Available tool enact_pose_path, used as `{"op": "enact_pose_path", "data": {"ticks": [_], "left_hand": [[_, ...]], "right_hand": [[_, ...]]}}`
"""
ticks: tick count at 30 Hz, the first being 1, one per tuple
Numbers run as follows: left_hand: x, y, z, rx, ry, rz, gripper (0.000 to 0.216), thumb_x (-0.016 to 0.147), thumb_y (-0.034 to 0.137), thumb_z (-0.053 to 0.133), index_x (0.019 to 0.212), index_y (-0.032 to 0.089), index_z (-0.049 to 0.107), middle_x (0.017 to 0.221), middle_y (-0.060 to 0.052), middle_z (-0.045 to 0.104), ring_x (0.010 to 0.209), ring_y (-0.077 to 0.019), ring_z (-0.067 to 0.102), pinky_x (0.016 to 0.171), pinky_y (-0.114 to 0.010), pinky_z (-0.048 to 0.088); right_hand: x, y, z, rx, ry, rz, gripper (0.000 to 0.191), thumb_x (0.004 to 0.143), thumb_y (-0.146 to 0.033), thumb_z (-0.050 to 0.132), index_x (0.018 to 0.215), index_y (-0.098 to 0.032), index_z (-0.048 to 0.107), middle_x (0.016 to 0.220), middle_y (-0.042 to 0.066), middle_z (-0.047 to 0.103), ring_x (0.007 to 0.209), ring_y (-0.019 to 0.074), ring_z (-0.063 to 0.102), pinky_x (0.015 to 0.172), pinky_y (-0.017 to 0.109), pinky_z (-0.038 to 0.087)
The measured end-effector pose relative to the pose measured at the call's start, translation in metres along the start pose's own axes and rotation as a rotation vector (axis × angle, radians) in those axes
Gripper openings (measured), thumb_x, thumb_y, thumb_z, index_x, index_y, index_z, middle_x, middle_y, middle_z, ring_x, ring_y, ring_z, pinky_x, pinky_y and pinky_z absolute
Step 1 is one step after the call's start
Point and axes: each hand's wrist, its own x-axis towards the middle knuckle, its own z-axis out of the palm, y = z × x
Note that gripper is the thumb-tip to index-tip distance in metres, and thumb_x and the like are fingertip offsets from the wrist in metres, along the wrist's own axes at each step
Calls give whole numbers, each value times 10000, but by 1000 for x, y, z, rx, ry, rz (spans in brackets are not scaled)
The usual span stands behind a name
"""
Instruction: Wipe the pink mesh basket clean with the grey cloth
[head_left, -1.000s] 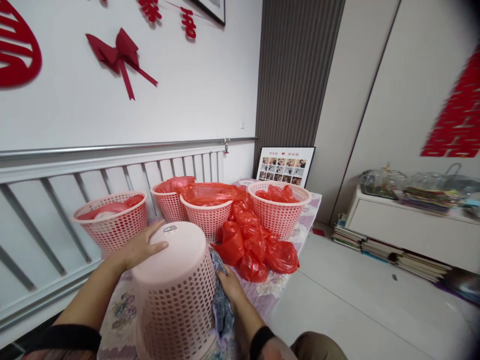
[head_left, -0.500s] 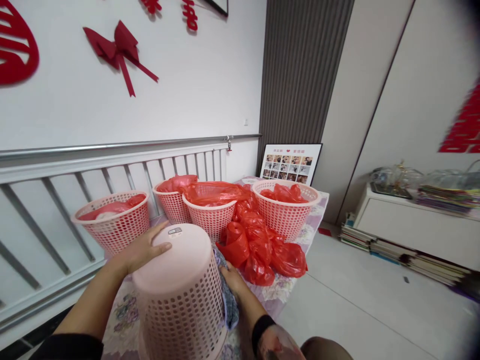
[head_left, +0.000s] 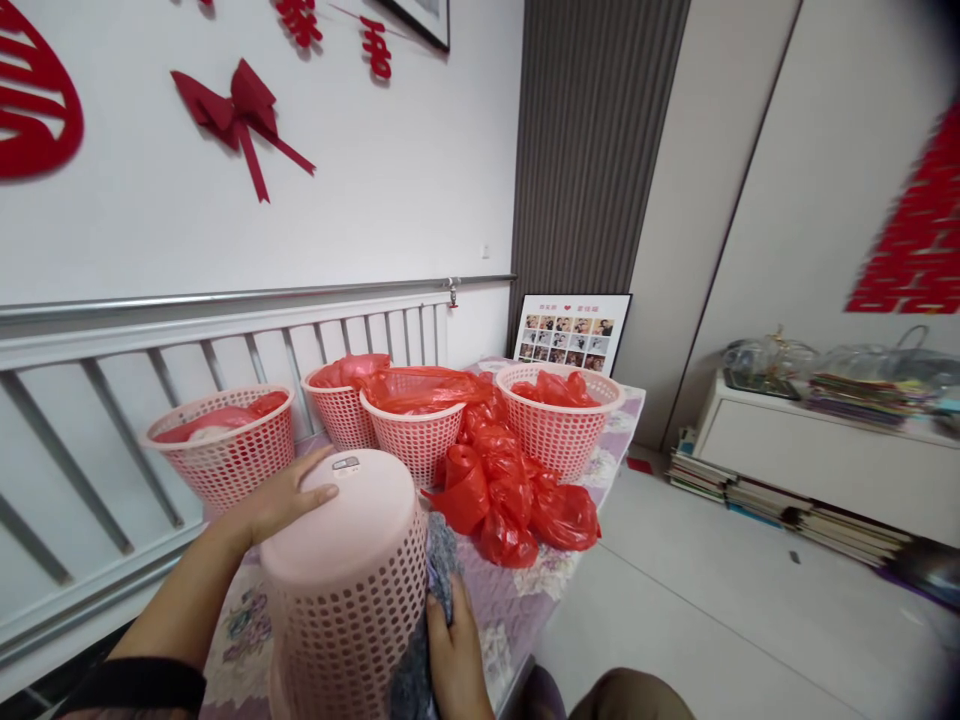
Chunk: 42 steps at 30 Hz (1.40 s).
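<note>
An upturned pink plastic basket with a perforated wall stands close in front of me, its solid base facing up with a small label on it. My left hand grips the left rim of that base, thumb lying across the top; some fingertips are hidden behind the far edge. On the right side of the basket, my right hand is closed on a grey-blue cloth and presses it against the perforated wall. Part of the cloth hangs lower, over the holes.
Several upright pink baskets hold red plastic bags. A roll of red bags and crumpled red bags lie on the flowered tablecloth. Behind is a white radiator; a low white cabinet stands right.
My right hand has slid down and toward me along the basket's side with the cloth. My left hand stays on the base. The view has shifted slightly.
</note>
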Motion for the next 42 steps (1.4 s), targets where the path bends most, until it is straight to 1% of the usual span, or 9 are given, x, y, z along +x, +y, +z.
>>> {"op": "enact_pose_path", "data": {"ticks": [6, 9, 12, 18, 21, 24, 30, 33, 42], "left_hand": [[0, 0, 0, -1, -2, -11, 971, 773, 702, 554, 1548, 170, 311, 1613, -103, 376, 1474, -301, 369, 1239, -442, 248], [0, 0, 0, -1, -7, -15, 972, 775, 695, 542, 1547, 152, 307, 1621, -111, 357, 1482, -299, 353, 1246, -447, 228], [-1, 2, -1, -28, -29, -20, 970, 783, 688, 535, 1550, 144, 295, 1625, -120, 346, 1480, -296, 358, 1244, -447, 234], [-2, 2, 0, -41, -8, -24, 913, 796, 672, 555, 1543, 197, 329, 1613, -93, 371, 1474, -298, 371, 1245, -454, 239], [-1, 1, 0, -41, -4, -26, 917, 795, 679, 557, 1540, 193, 336, 1609, -91, 378, 1468, -297, 383, 1237, -444, 264], [-1, -1, 1, -35, 13, -16, 916, 788, 687, 560, 1527, 181, 366, 1600, -90, 396, 1462, -297, 392, 1232, -434, 274], [-1, -2, 1, -34, 29, -10, 910, 787, 694, 549, 1521, 184, 378, 1596, -81, 406, 1462, -285, 393, 1225, -413, 286], [-1, 0, 1, -42, 18, -27, 953, 773, 714, 542, 1527, 161, 361, 1600, -93, 399, 1467, -288, 384, 1231, -414, 271], [0, -3, 1, -53, 0, -29, 926, 795, 710, 542, 1532, 183, 350, 1609, -83, 390, 1470, -283, 379, 1224, -409, 285]], "right_hand": [[-4, -98, 9, -27, -77, -301, 470, 915, -358, 560, 1364, -235, 617, 1540, 103, 466, 1436, 280, 412, 1181, 474, 357], [-4, -113, 10, -49, -118, -375, 460, 923, -327, 551, 1373, -246, 605, 1562, 103, 429, 1445, 280, 394, 1186, 485, 345], [-3, -80, 10, -67, -74, -295, 487, 928, -349, 511, 1384, -202, 594, 1539, 138, 456, 1439, 290, 403, 1178, 515, 350], [-5, 37, -5, -93, 29, -34, 583, 839, -538, 543, 1242, -147, 699, 1324, 176, 659, 1275, 340, 584, 1111, 546, 434], [-6, 55, -8, -86, 44, 15, 598, 809, -581, 555, 1193, -155, 726, 1278, 168, 690, 1243, 343, 611, 1102, 535, 449], [-8, 29, -1, -72, 42, -13, 598, 836, -548, 553, 1263, -153, 691, 1382, 165, 623, 1315, 339, 555, 1126, 533, 425], [-22, -85, 12, -77, -79, -324, 486, 924, -342, 553, 1400, -246, 583, 1591, 93, 393, 1471, 314, 357, 1183, 522, 353], [-29, -101, 15, -108, -130, -461, 494, 921, -264, 556, 1414, -279, 562, 1635, 62, 306, 1498, 300, 302, 1191, 507, 344], [-31, 55, 0, -143, 9, -74, 590, 895, -528, 507, 1341, -162, 628, 1460, 173, 546, 1389, 369, 471, 1149, 590, 383]]}}
